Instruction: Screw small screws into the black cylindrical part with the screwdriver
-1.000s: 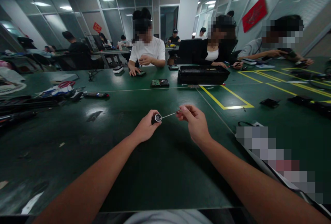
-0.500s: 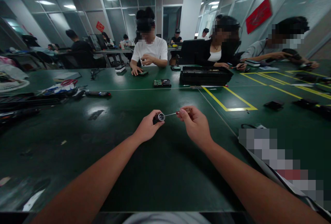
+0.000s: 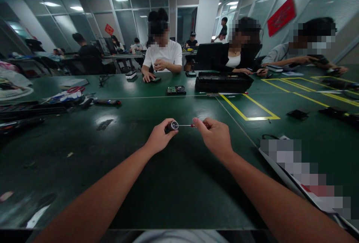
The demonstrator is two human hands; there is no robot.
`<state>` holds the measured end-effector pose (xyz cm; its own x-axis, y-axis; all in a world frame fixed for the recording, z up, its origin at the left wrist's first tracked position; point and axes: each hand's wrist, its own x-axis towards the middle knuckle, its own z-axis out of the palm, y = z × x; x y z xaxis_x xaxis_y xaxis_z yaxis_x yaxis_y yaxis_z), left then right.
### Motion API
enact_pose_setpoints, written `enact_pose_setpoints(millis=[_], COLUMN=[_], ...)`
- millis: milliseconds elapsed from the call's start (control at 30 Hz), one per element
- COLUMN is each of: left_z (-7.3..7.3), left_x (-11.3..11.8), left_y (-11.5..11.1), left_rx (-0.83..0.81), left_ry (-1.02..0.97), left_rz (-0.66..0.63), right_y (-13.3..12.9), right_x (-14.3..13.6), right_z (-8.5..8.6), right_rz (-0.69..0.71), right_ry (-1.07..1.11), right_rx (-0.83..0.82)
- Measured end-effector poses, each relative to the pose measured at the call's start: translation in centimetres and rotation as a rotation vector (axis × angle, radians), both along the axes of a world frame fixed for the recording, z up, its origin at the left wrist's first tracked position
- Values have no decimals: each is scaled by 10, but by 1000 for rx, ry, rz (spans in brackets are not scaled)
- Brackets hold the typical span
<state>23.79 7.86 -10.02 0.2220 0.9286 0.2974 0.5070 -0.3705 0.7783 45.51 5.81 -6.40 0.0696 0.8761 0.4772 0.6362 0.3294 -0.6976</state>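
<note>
Between the thumb and fingers of my left hand is a small dark round part with a pale ring at its open end, which faces right and toward me. What kind of part it is I cannot make out. My right hand is closed around the red handle of a screwdriver. Its thin metal shaft points left, level, and the tip meets the ringed end of the part. Whether the tip sits inside it is too small to tell. Both hands are held above the green table.
A long black bin and a green circuit board lie ahead. Scissors, a dark pen-like tool and black trays are at left. A pale-edged, blurred-out item lies at right. Several people sit across the table.
My right hand has turned, and its fingers now cover more of the screwdriver handle. The shaft has gone from slightly slanted to level. My left hand stays almost still.
</note>
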Motion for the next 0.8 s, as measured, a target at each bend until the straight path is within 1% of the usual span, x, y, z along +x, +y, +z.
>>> enact_pose_setpoints(millis=[100, 200, 333, 500, 667, 800], left_z=[0, -1, -3, -1, 2, 1], left_x=[0, 0, -1, -1, -1, -3], left_y=[0, 2, 3, 3, 2, 1], left_rx=[18, 26, 45, 56, 63, 63], left_ry=[-3, -15, -20, -29, -20, -10], left_rz=[2, 9, 20, 50, 64, 73], right_y=[4, 6, 8, 9, 9, 10], right_x=[2, 3, 3, 3, 2, 3], right_z=[-1, -2, -5, -8, -8, -6], right_rz=[-27, -38, -15, 26, 17, 19], right_ry=[-17, -6, -3, 1, 5, 19], right_rx=[-7, -61, -114, -125, -140, -147])
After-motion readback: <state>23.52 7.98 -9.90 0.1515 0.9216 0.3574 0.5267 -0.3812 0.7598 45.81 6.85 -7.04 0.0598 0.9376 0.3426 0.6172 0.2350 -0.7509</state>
